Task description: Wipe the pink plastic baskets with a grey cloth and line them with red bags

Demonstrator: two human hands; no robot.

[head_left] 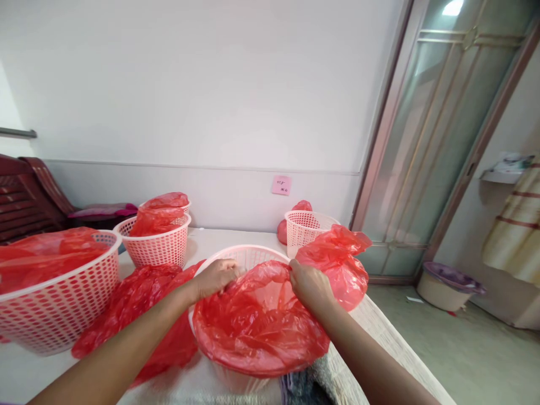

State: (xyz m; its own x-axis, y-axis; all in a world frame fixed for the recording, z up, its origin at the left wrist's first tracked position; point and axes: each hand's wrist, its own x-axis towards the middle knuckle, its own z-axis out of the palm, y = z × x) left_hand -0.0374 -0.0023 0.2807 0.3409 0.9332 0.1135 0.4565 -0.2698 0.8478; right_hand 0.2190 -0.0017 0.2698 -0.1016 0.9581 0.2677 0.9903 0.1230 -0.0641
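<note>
A pale pink plastic basket (248,254) stands in front of me, its far rim bare. A red plastic bag (261,320) lies inside it and folds over the near rim. My left hand (217,277) is closed on the bag's edge at the basket's left side. On the right, my right hand (310,284) pinches the same bag's edge near the rim. The bag's mouth gapes between both hands. Loose red bags (147,315) lie left of the basket, partly behind my left forearm. Another crumpled red bag (335,264) sits just beyond my right hand.
Perforated baskets with red bags stand left, one large (59,309) and one smaller (156,247) farther back. A bare-rimmed basket (312,219) is at the back right. The white table (236,233) meets a wall. A lined bin (445,289) stands on the floor at right.
</note>
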